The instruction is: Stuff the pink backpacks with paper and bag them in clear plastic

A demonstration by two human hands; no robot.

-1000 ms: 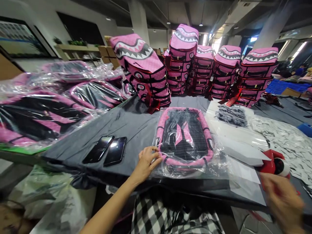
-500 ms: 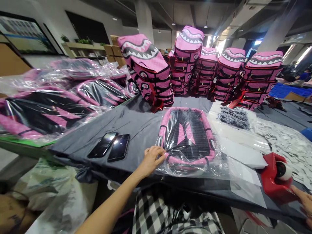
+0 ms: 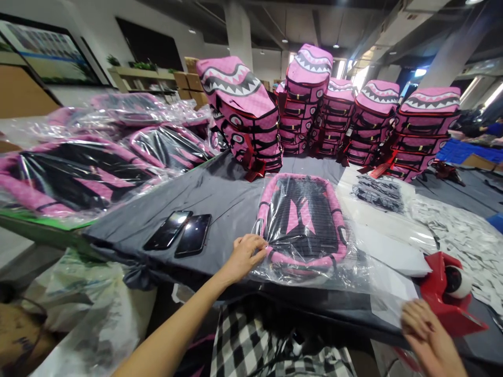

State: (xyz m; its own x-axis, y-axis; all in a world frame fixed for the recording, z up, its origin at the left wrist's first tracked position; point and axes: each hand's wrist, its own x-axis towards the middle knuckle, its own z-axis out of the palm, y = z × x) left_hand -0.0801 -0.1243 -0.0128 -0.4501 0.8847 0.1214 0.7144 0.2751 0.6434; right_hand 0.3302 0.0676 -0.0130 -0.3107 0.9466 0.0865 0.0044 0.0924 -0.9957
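A pink and black backpack (image 3: 314, 209) in a clear plastic bag (image 3: 353, 275) lies flat at the table's front edge, its straps side up. My left hand (image 3: 247, 252) rests at the bag's lower left corner, fingers curled and closed on the plastic film. Lower right, my right hand (image 3: 423, 325) is in the air just left of the red tape dispenser (image 3: 436, 288). Its fingers are curled together and slightly blurred; whatever they may hold is too small to make out. The dispenser carries a roll of tape (image 3: 459, 281).
Two phones (image 3: 167, 230) lie left of the bag. Stacked pink backpacks (image 3: 255, 120) with shark-teeth print stand behind. Bagged backpacks (image 3: 78, 173) pile up on the left. White sheets and bags (image 3: 393, 251) and a heap of small white pieces (image 3: 459, 230) lie at right.
My right hand has moved left from the front of the tape dispenser to its near left side. My left hand stays at the bag's corner.
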